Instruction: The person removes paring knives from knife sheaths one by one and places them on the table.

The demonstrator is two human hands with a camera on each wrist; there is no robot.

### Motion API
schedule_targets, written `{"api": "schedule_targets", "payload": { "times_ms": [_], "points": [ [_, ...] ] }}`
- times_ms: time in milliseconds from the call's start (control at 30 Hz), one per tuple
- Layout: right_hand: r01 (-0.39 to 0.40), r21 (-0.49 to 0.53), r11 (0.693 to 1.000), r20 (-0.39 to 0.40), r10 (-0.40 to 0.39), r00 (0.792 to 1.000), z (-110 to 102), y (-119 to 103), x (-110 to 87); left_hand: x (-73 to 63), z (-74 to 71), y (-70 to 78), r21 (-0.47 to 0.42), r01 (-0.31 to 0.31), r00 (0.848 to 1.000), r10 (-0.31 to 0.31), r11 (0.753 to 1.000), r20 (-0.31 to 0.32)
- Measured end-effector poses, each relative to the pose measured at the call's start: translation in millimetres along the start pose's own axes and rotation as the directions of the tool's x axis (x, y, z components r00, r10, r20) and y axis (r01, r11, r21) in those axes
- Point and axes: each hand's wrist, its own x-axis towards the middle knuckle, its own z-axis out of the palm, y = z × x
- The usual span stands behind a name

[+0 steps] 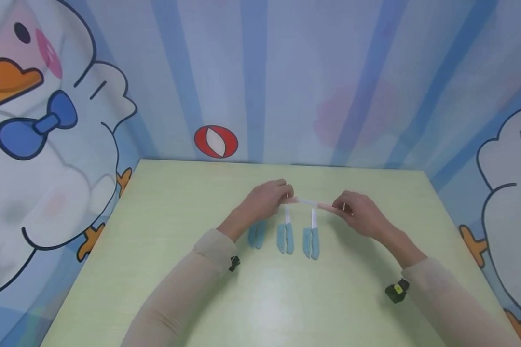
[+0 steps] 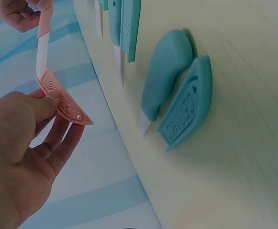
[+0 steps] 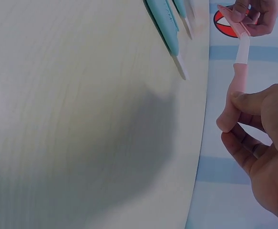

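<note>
My left hand [image 1: 269,198] pinches a pink blade cover [image 2: 65,102], embossed with lettering, between thumb and fingers. A pink-handled knife [image 3: 235,90] with a white blade is in my right hand [image 1: 360,212], gripped by its handle. Both are held above the table. In the left wrist view the blade's tip meets the mouth of the cover, and most of the white blade [image 2: 42,52] is outside it. Below my hands lie three blue-handled knives [image 1: 315,243] in a row, each beside a blue blade cover [image 1: 307,241]. My left wrist partly hides the leftmost pair.
The pale yellow table [image 1: 260,299] ends at its back edge against a blue striped wall [image 1: 286,72] with cartoon ducks. A dark wrist device [image 1: 397,290] hangs by my right sleeve, and another dark device [image 1: 234,263] by the left.
</note>
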Motion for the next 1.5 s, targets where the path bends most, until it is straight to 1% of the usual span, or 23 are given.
{"api": "schedule_targets", "payload": {
  "times_ms": [167, 333, 400, 500, 633, 700, 767, 833, 933, 1033, 1067, 1133, 1200, 1267, 1367, 1500],
  "points": [
    [-0.058, 0.050, 0.997, -0.018, 0.059, 0.998, 1.3, 2.7, -9.0, -1.2, 2.3, 5.6, -0.031, 0.032, 0.999, -0.033, 0.999, -0.029],
    [-0.112, 0.114, 0.987, -0.014, 0.115, 0.993, 0.7, 3.6, -15.5, 0.1, 7.7, 15.4, -0.128, 0.104, 0.993, -0.111, 0.986, -0.050],
    [-0.137, 0.138, 0.981, -0.009, 0.139, 0.990, 1.4, 3.8, -17.2, 1.1, 11.4, 20.4, -0.189, 0.133, 0.988, -0.145, 0.973, -0.048],
    [-0.165, 0.175, 0.971, -0.018, 0.170, 0.985, 4.0, 4.1, -19.8, 2.7, 17.3, 28.0, -0.264, 0.156, 0.983, -0.177, 0.952, -0.057],
    [-0.176, 0.232, 0.957, -0.044, 0.191, 0.981, 9.1, 2.2, -22.4, 1.5, 23.3, 39.7, -0.332, 0.193, 0.971, -0.229, 0.923, -0.074],
    [-0.180, 0.259, 0.949, -0.051, 0.200, 0.979, 10.8, 0.7, -24.5, 0.8, 26.7, 46.9, -0.365, 0.210, 0.962, -0.258, 0.907, -0.087],
    [-0.190, 0.290, 0.938, -0.053, 0.213, 0.976, 12.3, -0.1, -27.2, 1.0, 32.0, 54.6, -0.403, 0.210, 0.955, -0.275, 0.891, -0.109],
    [-0.202, 0.323, 0.925, -0.054, 0.231, 0.971, 14.0, -0.3, -30.1, 1.8, 37.3, 62.8, -0.453, 0.207, 0.949, -0.291, 0.867, -0.123],
    [-0.222, 0.384, 0.896, -0.048, 0.259, 0.965, 16.5, 0.7, -33.5, 4.1, 45.2, 75.6, -0.539, 0.219, 0.937, -0.329, 0.813, -0.115],
    [-0.240, 0.424, 0.873, -0.031, 0.278, 0.960, 18.3, 3.3, -36.8, 6.8, 52.2, 87.5, -0.586, 0.258, 0.919, -0.381, 0.769, -0.096],
    [-0.247, 0.431, 0.868, -0.023, 0.284, 0.959, 18.4, 4.2, -38.4, 7.8, 54.3, 91.2, -0.590, 0.268, 0.914, -0.394, 0.761, -0.093],
    [-0.263, 0.428, 0.864, -0.004, 0.293, 0.956, 17.6, 5.6, -41.8, 9.5, 58.3, 98.2, -0.587, 0.290, 0.907, -0.413, 0.756, -0.083],
    [-0.283, 0.419, 0.863, 0.023, 0.302, 0.953, 15.7, 6.1, -44.9, 11.4, 61.7, 104.9, -0.576, 0.308, 0.906, -0.418, 0.757, -0.065],
    [-0.314, 0.401, 0.861, 0.059, 0.317, 0.946, 13.8, 5.9, -48.0, 13.4, 64.9, 111.3, -0.557, 0.331, 0.908, -0.418, 0.762, -0.032],
    [-0.364, 0.361, 0.859, 0.116, 0.346, 0.931, 11.9, 4.6, -52.1, 16.4, 69.3, 119.7, -0.510, 0.381, 0.903, -0.430, 0.771, 0.023],
    [-0.421, 0.312, 0.852, 0.179, 0.383, 0.906, 11.8, 0.1, -56.3, 18.8, 72.4, 129.0, -0.469, 0.445, 0.883, -0.462, 0.763, 0.088]
  ]
}}
